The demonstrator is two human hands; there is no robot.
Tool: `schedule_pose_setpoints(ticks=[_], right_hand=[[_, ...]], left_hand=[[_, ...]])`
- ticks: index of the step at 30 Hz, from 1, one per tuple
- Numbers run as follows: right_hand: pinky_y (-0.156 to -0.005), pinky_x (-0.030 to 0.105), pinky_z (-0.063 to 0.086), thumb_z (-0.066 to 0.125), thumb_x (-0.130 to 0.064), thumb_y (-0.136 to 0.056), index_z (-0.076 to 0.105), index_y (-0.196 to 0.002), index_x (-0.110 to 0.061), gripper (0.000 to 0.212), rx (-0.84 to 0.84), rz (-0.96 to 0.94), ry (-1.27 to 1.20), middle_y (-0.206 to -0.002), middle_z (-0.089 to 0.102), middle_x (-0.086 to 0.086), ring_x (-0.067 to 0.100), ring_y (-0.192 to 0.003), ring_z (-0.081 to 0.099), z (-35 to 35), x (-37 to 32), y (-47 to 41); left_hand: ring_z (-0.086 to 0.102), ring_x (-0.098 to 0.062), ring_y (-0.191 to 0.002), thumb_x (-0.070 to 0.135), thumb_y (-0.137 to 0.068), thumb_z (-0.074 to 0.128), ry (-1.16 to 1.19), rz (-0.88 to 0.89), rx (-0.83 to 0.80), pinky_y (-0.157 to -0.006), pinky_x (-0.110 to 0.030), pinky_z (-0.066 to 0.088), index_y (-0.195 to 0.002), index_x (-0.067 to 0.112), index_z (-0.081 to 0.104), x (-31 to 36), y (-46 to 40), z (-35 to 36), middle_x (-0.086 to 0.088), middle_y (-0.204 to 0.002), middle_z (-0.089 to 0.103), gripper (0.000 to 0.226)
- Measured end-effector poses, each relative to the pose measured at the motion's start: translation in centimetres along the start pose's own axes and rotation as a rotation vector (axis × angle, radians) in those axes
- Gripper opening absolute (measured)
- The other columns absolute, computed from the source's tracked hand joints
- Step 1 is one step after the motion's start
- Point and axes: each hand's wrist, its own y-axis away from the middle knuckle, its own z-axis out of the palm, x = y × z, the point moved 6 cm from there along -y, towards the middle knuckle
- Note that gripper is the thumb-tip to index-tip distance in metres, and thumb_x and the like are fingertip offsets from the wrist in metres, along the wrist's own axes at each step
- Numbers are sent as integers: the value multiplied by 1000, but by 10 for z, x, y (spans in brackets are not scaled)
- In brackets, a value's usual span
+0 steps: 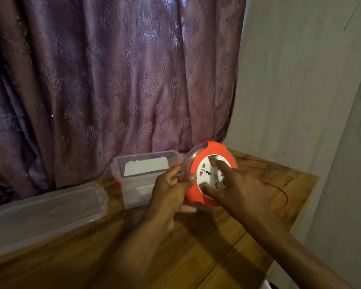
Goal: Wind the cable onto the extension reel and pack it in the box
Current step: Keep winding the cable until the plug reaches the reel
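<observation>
Orange reel (208, 178) held tilted above a wooden desk (196, 247) by two hands.

One reel, one box (142, 180), one lid (44, 215), one cable (279, 190): the left hand (171, 190) has its fingers (188, 178) closed around the reel's clear curved handle (188, 161) at the left edge, while the right hand (236, 184) lies spread on the white socket face (206, 172), a fingertip and the thumb pressed into it, gripping nothing. The orange cable trails loose over the desk to the right of the reel, partly unwound. The clear plastic box stands open just left of the reel, something white inside it; its clear lid lies flat farther left, near the desk's edge. A purple patterned curtain (113, 80) hangs behind the desk, and a pale wall (300, 80) closes the right side.
</observation>
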Motion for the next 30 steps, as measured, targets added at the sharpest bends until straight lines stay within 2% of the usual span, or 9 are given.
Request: schedule_pose_setpoints(ticks=[4,8,12,15,18,20,23,27,30], right_hand=[[-71,34,51,45,-84,-64,40,-132,-45,78,-27,135,-86,-103,72,-2,26,-96,65,2,8,-3],[-75,36,53,52,-77,-70,46,-129,-42,69,-39,180,-174,-100,72,-2,25,-97,65,1,8,-1],[-64,36,53,56,-55,-85,45,-132,-41,51,13,28,-215,-80,72,-10,19,-80,67,-12,-1,4],[-49,36,51,56,-37,-89,37,-134,-39,49,59,-150,-95,-103,66,-5,23,-68,65,-17,-14,13],[-37,30,44,64,-12,-79,31,-138,-43,74,7,-208,37,-132,44,1,26,-66,61,-13,-16,14],[-36,25,38,64,2,-67,35,-138,-42,89,-35,-284,101,-145,35,4,28,-70,63,-9,-20,13],[-40,22,32,68,2,-63,32,-137,-46,95,-141,-319,147,-150,31,4,28,-70,64,-3,-18,7],[-43,27,39,66,-2,-69,21,-135,-52,95,-223,-374,168,-154,27,9,34,-80,66,0,-17,5],[-45,32,46,68,-3,-70,25,-136,-50,91,-228,-388,181,-151,32,13,35,-78,67,-5,-18,7]], left_hand=[[72,-22,-92,22,-90,70,8,5,-6,-51,-36,60,-115,34,64,-4,-2,1,9,-108,72,29],[73,-19,-87,21,-89,70,-8,26,-14,-51,-35,60,-95,42,64,-1,-2,0,12,-101,72,22],[72,-27,-95,23,-89,70,-13,20,12,-54,-39,61,-113,34,65,5,-3,-6,2,-114,70,27],[72,-29,-96,23,-89,70,-6,32,18,-54,-40,61,-112,32,65,12,-4,-10,0,-116,70,25],[72,-27,-93,24,-88,71,-20,38,0,-52,-39,60,-98,35,68,18,-6,-14,1,-110,72,15],[72,-26,-93,24,-89,71,-34,32,-13,-53,-39,60,-103,35,68,18,-7,-14,1,-110,72,19],[72,-25,-92,24,-89,70,-49,30,-23,-53,-40,61,-104,37,67,16,-6,-13,2,-108,72,20],[72,-27,-94,25,-89,70,-35,15,-21,-53,-39,60,-108,36,68,14,-6,-13,0,-109,71,23],[73,-26,-93,24,-89,70,-44,16,-19,-52,-38,60,-117,30,66,14,-5,-12,-1,-111,71,29]])
